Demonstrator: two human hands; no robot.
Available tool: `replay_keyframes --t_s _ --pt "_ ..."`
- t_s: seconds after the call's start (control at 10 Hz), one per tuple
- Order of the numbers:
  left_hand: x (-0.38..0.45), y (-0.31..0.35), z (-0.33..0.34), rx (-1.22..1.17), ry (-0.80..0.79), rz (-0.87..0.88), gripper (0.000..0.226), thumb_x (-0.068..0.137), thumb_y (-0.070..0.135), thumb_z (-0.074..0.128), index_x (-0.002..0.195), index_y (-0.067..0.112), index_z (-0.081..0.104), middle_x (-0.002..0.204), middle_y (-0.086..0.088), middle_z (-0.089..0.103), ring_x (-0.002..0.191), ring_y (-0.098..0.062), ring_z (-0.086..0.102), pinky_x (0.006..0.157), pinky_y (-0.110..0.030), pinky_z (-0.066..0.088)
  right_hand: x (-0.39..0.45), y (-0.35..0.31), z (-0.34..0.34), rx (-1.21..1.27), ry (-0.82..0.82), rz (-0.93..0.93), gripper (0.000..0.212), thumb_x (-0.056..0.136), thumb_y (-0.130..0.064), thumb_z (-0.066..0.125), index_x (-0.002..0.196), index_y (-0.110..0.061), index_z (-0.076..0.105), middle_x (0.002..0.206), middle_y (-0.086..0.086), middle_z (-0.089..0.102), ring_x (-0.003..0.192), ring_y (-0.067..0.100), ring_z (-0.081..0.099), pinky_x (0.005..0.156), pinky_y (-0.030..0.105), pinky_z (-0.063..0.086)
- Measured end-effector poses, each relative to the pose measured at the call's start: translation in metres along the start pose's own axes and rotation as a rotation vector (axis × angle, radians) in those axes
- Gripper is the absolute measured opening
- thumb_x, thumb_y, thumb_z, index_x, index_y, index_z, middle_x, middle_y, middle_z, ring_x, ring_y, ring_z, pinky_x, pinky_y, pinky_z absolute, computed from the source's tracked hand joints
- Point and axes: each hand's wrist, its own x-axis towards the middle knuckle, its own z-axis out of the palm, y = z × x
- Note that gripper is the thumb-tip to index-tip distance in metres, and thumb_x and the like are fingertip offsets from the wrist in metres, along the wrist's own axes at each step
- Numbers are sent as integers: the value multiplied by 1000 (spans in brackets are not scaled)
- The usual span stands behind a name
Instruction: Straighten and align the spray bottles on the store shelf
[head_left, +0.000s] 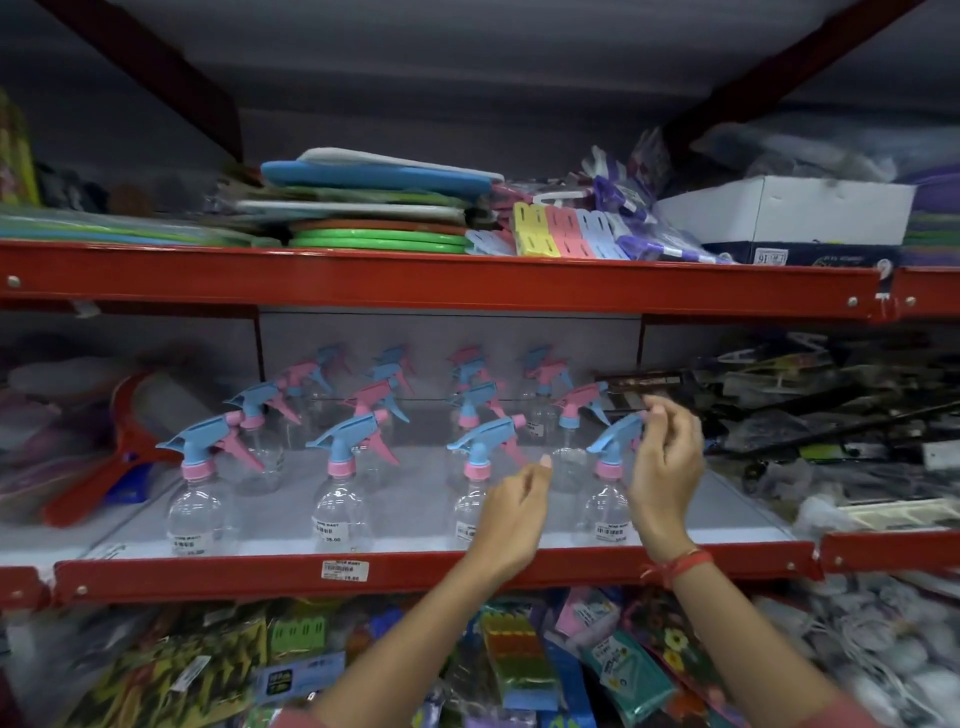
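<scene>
I count four columns of clear spray bottles (340, 512) on the middle shelf (415, 571), standing upright in rows from its front edge to the back. Triggers are blue or pink, nozzles pointing left. Front-row bottles carry white price stickers low down.

Setting: retail shop. Red metal shelving (441, 283) in tiers, stocked with many identical goods. Spray bottles (340, 493) stand in rows, each with a barcode sticker. Price tag (345, 570) fixed to shelf edge. Packaged items (524, 660) crowd the tier below.
</scene>
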Motion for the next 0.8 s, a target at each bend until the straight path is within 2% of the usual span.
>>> replay_keyframes --t_s 0.1,0.2,0.3,0.4,0.5,0.6,0.7,0.8 --pt "-1 3 19 -30 -82 -116 45 90 64 14 68 32 36 68 12 37 61 -1 38 59 -19 28 2 24 -10 -20 20 265 36 100 -27 39 123 -7 56 126 9 53 115 20 49 90 24 35" --pt "4 -1 32 -130 -174 -237 97 68 87 2 111 24 62 119 0 62 111 -12 56 98 -29 40 3 47 -13 -25 -182 588 58 99 -48 31 140 -9 45 144 14 48 131 32 45 108 42 34" --pt "7 2 40 -197 -211 -294 130 48 97 0 146 17 30 155 -9 28 143 -24 28 118 -46 17 -4 53 -15 23 -390 720 79 93 -64 22 148 -8 32 152 16 39 139 31 38 116 47 27" --pt "13 2 42 -258 -196 -318 130 50 96 -1 146 13 25 155 -14 26 143 -28 26 118 -47 18 -8 55 -19 10 -471 710 86 91 -67 16 149 -6 27 153 16 37 142 30 33 118 46 23" --pt "14 6 41 -288 -178 -280 104 74 78 -1 137 -2 19 145 -29 19 136 -46 20 116 -50 23 -9 58 -24 19 -472 702 85 90 -68 15 151 -10 24 153 16 38 143 28 33 119 46 20" --pt "18 5 42 -262 -182 -275 95 81 72 -1 134 -4 18 142 -30 18 134 -47 19 115 -57 17 -8 59 -28 30 -466 727 87 88 -71 16 151 -12 23 152 14 39 143 28 32 120 48 19" --pt "20 -1 45 -251 -181 -279 101 76 76 0 138 -1 21 145 -29 26 137 -40 32 118 -49 17 -10 61 -32 24 -471 713 89 87 -73 16 151 -12 25 153 11 38 143 27 33 119 46 21" --pt "17 -11 43 -217 -197 -276 107 71 84 3 143 9 28 150 -19 32 138 -31 35 117 -51 20 -19 57 -37 -69 -342 604 80 90 -69 19 143 -14 42 147 7 48 136 26 42 112 44 30"
